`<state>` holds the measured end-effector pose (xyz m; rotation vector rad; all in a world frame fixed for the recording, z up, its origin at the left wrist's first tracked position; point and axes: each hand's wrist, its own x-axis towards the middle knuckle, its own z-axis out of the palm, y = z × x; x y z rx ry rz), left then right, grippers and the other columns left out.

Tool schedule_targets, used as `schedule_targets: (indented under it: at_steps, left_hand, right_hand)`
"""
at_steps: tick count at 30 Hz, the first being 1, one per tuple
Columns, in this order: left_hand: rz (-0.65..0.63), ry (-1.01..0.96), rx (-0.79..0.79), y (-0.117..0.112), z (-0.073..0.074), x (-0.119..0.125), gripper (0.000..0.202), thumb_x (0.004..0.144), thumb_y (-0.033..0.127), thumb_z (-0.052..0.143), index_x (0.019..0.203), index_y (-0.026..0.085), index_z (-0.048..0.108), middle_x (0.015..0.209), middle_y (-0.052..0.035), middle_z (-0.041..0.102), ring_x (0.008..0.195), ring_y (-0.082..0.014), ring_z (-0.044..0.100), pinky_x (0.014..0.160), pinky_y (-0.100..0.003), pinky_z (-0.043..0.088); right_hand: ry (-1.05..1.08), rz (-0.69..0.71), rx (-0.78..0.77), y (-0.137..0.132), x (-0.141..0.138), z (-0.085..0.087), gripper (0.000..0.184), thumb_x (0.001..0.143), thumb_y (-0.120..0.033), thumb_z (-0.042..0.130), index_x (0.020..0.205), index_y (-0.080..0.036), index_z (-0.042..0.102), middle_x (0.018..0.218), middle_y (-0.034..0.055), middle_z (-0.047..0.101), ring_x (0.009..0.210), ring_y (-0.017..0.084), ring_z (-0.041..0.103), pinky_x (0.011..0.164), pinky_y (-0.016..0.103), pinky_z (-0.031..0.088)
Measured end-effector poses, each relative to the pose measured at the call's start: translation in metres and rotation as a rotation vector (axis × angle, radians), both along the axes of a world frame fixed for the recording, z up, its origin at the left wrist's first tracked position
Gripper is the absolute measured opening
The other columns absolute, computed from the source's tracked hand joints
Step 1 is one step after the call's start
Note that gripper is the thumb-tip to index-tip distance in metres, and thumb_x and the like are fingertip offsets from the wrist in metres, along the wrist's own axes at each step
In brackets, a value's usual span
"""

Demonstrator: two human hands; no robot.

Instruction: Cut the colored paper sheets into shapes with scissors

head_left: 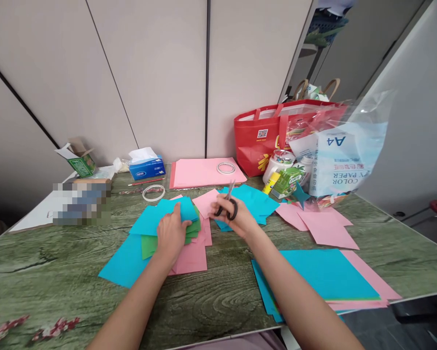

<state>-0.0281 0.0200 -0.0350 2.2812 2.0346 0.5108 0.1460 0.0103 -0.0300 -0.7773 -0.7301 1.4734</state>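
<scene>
so there's this wood-grain desk with a red bag standing at the back right. a stack of blue and pink paper sits near right, and a messier pile of blue, green and pink sheets lies left of centre. left hand rests on that pile — grip loose, just touching the top. right hand has its grip closed around black-handled scissors above the desk — yellow tube near the bag.
</scene>
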Motion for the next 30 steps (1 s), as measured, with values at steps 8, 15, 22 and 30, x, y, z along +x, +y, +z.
schedule_targets:
  at_steps: [8, 15, 22, 30]
  left_hand:
    - [-0.011, -0.174, -0.039, 0.005, 0.003, -0.004, 0.045, 0.073, 0.026, 0.058, 0.116, 0.014, 0.051, 0.088, -0.0088, 0.069, 0.078, -0.0236, 0.062, 0.063, -0.03, 0.039]
    - [-0.047, -0.4, 0.366, -0.004, 0.01, 0.001, 0.019, 0.081, 0.025, 0.046, 0.088, 0.02, 0.063, 0.082, -0.0072, 0.066, 0.078, -0.0207, 0.059, 0.068, -0.032, 0.042]
    - [-0.45, -0.909, 0.601, -0.021, 0.017, 0.013, 0.009, 0.081, 0.022, 0.047, 0.084, 0.022, 0.055, 0.083, -0.0037, 0.06, 0.087, -0.0171, 0.055, 0.084, -0.036, 0.043]
    - [-0.341, -1.321, 0.532, -0.018, 0.026, 0.009, 0.008, 0.078, 0.021, 0.047, 0.082, 0.021, 0.054, 0.074, -0.0012, 0.056, 0.081, -0.0158, 0.056, 0.078, -0.032, 0.045]
  right_hand:
    - [-0.112, 0.098, -0.063, -0.005, -0.022, -0.017, 0.034, 0.059, -0.037, 0.074, 0.076, -0.015, 0.055, 0.066, 0.0032, 0.066, 0.055, 0.013, 0.06, 0.056, 0.027, 0.049]
    - [0.039, 0.096, -0.12, 0.0, -0.02, -0.021, 0.033, 0.064, -0.041, 0.07, 0.08, -0.016, 0.055, 0.066, 0.0045, 0.067, 0.057, 0.015, 0.062, 0.061, 0.035, 0.054]
    - [0.281, 0.105, -0.068, 0.001, -0.012, -0.012, 0.036, 0.069, -0.055, 0.06, 0.07, -0.019, 0.056, 0.062, 0.0001, 0.065, 0.059, 0.015, 0.062, 0.07, 0.037, 0.053]
    - [0.317, 0.066, -0.172, 0.007, -0.007, -0.019, 0.021, 0.065, -0.026, 0.07, 0.082, -0.018, 0.061, 0.075, 0.0013, 0.07, 0.07, 0.017, 0.065, 0.067, 0.03, 0.053]
